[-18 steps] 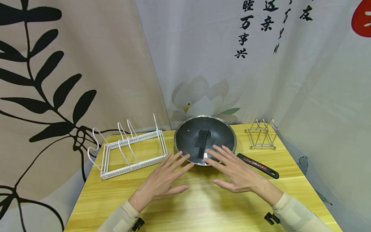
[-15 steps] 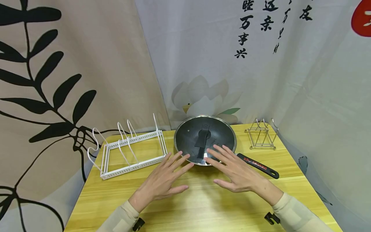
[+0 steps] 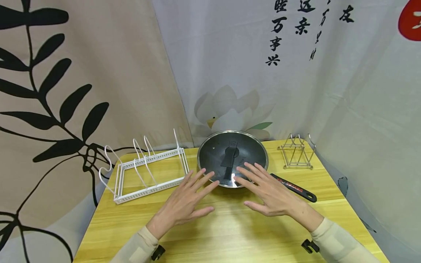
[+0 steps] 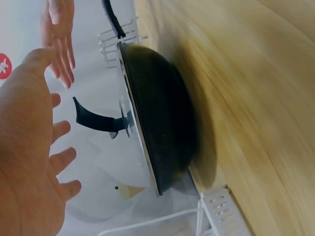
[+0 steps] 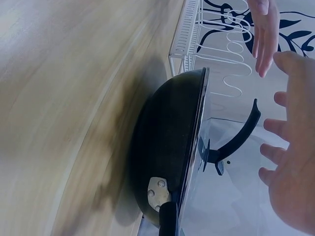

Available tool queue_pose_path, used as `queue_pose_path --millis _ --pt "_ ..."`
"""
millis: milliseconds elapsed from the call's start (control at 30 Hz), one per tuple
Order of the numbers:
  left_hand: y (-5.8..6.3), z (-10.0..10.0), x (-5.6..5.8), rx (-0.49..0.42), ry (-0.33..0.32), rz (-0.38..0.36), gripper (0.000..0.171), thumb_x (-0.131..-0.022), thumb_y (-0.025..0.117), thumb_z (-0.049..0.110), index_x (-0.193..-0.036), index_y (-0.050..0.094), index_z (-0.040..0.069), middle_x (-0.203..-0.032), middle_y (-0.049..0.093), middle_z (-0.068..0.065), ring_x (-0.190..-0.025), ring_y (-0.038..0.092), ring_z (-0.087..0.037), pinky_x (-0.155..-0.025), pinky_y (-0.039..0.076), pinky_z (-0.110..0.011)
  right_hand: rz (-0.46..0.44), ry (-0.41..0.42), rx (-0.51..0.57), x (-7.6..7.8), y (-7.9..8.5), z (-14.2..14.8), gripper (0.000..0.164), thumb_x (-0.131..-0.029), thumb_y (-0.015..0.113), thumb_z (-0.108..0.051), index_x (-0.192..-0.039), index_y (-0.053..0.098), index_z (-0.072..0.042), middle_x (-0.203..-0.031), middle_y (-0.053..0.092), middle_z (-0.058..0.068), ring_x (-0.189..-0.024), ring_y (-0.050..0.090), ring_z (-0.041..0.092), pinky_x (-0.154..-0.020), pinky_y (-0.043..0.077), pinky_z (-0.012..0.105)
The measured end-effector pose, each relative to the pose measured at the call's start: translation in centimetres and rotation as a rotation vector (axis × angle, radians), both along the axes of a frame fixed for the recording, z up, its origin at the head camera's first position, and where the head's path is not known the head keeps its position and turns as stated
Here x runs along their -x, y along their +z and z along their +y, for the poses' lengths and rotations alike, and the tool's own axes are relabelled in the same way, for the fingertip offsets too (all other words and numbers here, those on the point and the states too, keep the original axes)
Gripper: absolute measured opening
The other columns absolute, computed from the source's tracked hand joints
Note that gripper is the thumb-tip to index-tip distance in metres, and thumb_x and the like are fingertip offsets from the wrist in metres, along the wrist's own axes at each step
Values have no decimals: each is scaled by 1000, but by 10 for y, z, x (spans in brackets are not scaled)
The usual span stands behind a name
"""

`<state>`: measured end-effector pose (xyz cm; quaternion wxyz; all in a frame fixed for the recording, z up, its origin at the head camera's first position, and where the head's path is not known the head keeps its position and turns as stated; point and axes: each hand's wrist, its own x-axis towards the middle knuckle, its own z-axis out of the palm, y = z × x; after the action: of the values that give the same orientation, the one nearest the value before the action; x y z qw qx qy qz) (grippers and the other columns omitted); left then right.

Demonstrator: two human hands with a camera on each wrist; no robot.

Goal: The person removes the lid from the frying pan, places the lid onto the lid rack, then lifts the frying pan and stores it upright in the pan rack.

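A black wok (image 4: 160,118) with a glass lid (image 3: 217,153) on it stands at the back middle of the table. The lid has a black upright handle (image 5: 238,137); the wok's long black handle (image 3: 296,188) points to the front right. My left hand (image 3: 185,201) hovers at the wok's near left side, fingers spread and holding nothing. Over the near right side my right hand (image 3: 271,193) hovers the same way, its fingertips overlapping the lid in the head view. Both wrist views show the hands apart from the wok and lid.
To the left stands a white rack (image 3: 151,188) with wire dividers. A small metal wire rack (image 3: 297,153) is at the back right of the wooden table (image 3: 227,233). Printed cloth (image 3: 230,54) hangs right behind the table.
Both hands have shifted very slightly, the right one a touch up and to the right. Wok, lid and racks stay where they were.
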<state>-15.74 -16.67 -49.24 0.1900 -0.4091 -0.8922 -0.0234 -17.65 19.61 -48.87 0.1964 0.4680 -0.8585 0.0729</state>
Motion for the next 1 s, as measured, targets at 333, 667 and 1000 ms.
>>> queue_pose_path --millis 333,667,1000 --pt "6 5 6 -3 11 -10 85 -106 66 69 -175 43 26 -183 42 -8 -171 39 -39 -138 34 -67 -12 -35 -17 -2 2 7 79 -112 57 -63 -176 41 -19 -183 40 13 -173 35 37 -144 25 54" --pt "13 8 12 12 29 -11 82 -108 61 70 -174 46 24 -182 42 -9 -171 37 -39 -139 31 -66 -1 -40 8 -1 1 12 75 -114 56 -61 -175 43 -20 -182 42 11 -167 43 43 -144 26 53" --pt "23 14 25 -58 -25 85 78 -108 61 69 -170 51 21 -180 46 -10 -170 41 -40 -136 37 -67 -45 -73 -7 -3 5 17 74 -114 56 -61 -174 44 -20 -183 41 13 -166 42 46 -141 30 58"
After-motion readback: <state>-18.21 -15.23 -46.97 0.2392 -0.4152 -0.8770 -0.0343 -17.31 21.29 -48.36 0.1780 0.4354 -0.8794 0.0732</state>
